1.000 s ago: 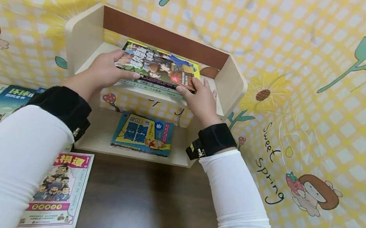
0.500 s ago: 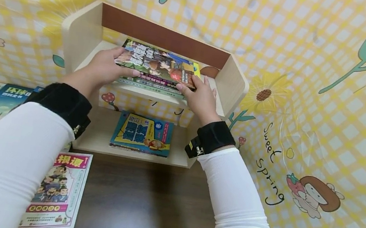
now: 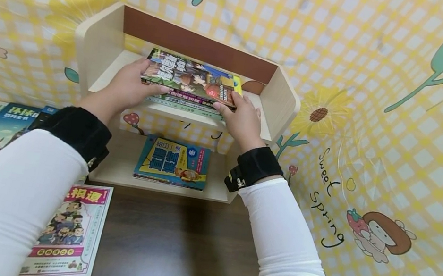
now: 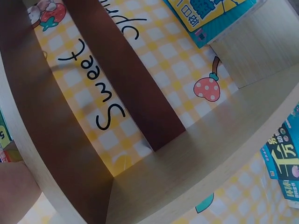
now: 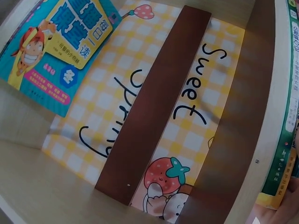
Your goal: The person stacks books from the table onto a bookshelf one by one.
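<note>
A comic-style book (image 3: 196,77) with a dark, colourful cover lies on top of a stack of books (image 3: 191,107) on the upper shelf. My left hand (image 3: 128,86) grips its left end, thumb along the front edge. At the right end my right hand (image 3: 243,117) holds it, thumb at the front corner and fingers over the side. Green and purple spines show beneath. In the right wrist view, a green and yellow spine (image 5: 280,172) and part of the right hand (image 5: 280,207) appear at the edge. The left wrist view catches only a bit of the left hand (image 4: 16,191).
The pale wooden bookshelf (image 3: 99,48) has side panels close outside both hands. On its lower shelf lies a blue and yellow book (image 3: 172,161). More books lie at left, including a pink-bordered one (image 3: 72,230) on the dark table (image 3: 172,240). Checkered cloth (image 3: 370,60) surrounds everything.
Both hands stay at the ends of the top book, shifting only slightly. A little more of the purple spine beneath it shows than a second ago.
</note>
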The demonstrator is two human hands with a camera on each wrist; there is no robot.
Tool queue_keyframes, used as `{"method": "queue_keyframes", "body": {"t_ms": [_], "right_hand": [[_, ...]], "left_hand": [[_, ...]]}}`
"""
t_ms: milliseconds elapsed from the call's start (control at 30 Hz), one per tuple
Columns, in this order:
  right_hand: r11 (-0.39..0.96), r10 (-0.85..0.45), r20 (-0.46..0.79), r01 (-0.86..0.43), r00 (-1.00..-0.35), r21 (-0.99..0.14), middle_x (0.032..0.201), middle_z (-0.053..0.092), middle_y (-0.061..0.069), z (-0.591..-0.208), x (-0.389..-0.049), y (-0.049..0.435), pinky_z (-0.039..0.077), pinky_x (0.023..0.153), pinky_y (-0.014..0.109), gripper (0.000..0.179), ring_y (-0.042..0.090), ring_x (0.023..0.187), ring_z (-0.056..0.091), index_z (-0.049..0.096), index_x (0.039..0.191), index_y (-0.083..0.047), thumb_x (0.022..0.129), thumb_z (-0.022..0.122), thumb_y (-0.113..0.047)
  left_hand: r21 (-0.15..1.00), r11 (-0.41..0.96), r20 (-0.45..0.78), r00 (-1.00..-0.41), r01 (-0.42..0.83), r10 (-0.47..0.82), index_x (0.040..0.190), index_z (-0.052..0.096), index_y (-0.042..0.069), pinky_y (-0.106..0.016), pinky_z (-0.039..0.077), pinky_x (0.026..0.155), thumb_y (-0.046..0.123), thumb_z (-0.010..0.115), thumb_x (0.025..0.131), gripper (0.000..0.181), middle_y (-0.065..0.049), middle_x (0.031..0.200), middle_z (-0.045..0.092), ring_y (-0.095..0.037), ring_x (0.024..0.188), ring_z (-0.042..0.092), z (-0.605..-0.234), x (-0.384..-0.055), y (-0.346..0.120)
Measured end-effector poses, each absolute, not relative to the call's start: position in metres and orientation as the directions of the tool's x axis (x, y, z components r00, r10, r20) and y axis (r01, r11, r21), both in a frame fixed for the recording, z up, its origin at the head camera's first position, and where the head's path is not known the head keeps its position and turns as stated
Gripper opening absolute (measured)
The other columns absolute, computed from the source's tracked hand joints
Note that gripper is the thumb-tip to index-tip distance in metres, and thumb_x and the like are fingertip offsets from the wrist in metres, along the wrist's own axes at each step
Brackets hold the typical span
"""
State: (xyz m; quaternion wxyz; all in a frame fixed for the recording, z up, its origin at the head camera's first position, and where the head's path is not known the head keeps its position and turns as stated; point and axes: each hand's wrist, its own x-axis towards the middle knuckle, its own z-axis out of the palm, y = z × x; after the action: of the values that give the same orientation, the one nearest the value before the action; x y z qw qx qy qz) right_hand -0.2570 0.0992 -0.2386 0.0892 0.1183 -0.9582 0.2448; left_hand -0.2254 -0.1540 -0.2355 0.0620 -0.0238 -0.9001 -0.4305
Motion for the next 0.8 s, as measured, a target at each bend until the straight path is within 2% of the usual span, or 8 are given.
{"method": "queue_keyframes", "body": {"t_ms": [100,200,333,433,533,633,800], "right_hand": [[0.847,-0.184,0.233,-0.274,-0.955,-0.456,0.153,0.037,0.007,-0.241,-0.26,0.097,0.009,0.118,0.052,0.07,0.021,0.146,0.021,0.034,0.151,-0.017,0.093,0.053,-0.051],[0.832,-0.182,0.237,-0.278,-0.954,-0.479,0.154,0.035,0.006,-0.242,-0.261,0.095,0.01,0.118,0.051,0.071,0.022,0.147,0.018,0.032,0.152,-0.017,0.093,0.053,-0.051],[0.814,-0.202,0.244,-0.301,-0.949,-0.496,0.159,0.025,0.005,-0.246,-0.257,0.095,0.006,0.119,0.051,0.076,0.022,0.149,0.008,0.024,0.154,-0.015,0.094,0.052,-0.051],[0.805,-0.221,0.278,-0.336,-0.935,-0.489,0.161,0.016,0.004,-0.252,-0.249,0.099,0.003,0.119,0.05,0.081,0.023,0.149,0.002,0.017,0.156,-0.012,0.094,0.053,-0.051],[0.788,-0.256,0.344,-0.401,-0.903,-0.466,0.162,0.014,0.006,-0.258,-0.237,0.107,0.005,0.119,0.049,0.085,0.023,0.149,0.001,0.014,0.156,-0.01,0.093,0.057,-0.05],[0.767,-0.319,0.418,-0.491,-0.851,-0.414,0.161,0.015,0.008,-0.265,-0.221,0.113,0.008,0.119,0.047,0.087,0.023,0.149,0.003,0.016,0.155,-0.008,0.092,0.061,-0.047],[0.735,-0.398,0.51,-0.598,-0.762,-0.32,0.16,0.019,0.009,-0.28,-0.192,0.121,0.014,0.118,0.048,0.086,0.027,0.148,0.009,0.023,0.153,-0.005,0.089,0.067,-0.041]], "left_hand": [[0.745,0.659,0.142,-0.99,0.099,-0.011,0.154,-0.004,0.003,-0.05,0.005,0.118,0.04,0.053,0.097,0.088,-0.018,0.16,-0.005,-0.036,0.147,-0.003,-0.237,-0.225,-0.154],[0.748,0.655,0.161,-0.987,0.11,-0.018,0.154,-0.007,0.008,-0.053,0.008,0.118,0.041,0.053,0.097,0.089,-0.018,0.161,-0.001,-0.037,0.147,0.001,-0.237,-0.224,-0.153],[0.756,0.643,0.185,-0.982,0.121,-0.032,0.153,-0.014,0.013,-0.055,0.01,0.117,0.042,0.053,0.097,0.093,-0.018,0.161,-0.003,-0.038,0.147,0.002,-0.238,-0.221,-0.155],[0.739,0.662,0.195,-0.98,0.126,-0.032,0.152,-0.019,0.012,-0.055,0.009,0.117,0.043,0.054,0.096,0.097,-0.018,0.16,-0.008,-0.038,0.146,-0.001,-0.242,-0.215,-0.158],[0.692,0.701,0.237,-0.972,0.174,0.007,0.152,-0.017,0.008,-0.055,0.007,0.117,0.041,0.059,0.094,0.101,-0.02,0.16,-0.008,-0.039,0.146,-0.001,-0.25,-0.207,-0.164],[0.627,0.739,0.308,-0.95,0.246,0.056,0.154,-0.011,0.008,-0.057,0.009,0.116,0.035,0.065,0.092,0.102,-0.021,0.16,-0.003,-0.041,0.146,0.002,-0.26,-0.194,-0.173],[0.532,0.764,0.46,-0.882,0.365,0.101,0.155,0.007,0.003,-0.057,0.014,0.115,0.02,0.073,0.087,0.096,-0.024,0.158,0.013,-0.041,0.144,0.013,-0.277,-0.159,-0.183]]}}
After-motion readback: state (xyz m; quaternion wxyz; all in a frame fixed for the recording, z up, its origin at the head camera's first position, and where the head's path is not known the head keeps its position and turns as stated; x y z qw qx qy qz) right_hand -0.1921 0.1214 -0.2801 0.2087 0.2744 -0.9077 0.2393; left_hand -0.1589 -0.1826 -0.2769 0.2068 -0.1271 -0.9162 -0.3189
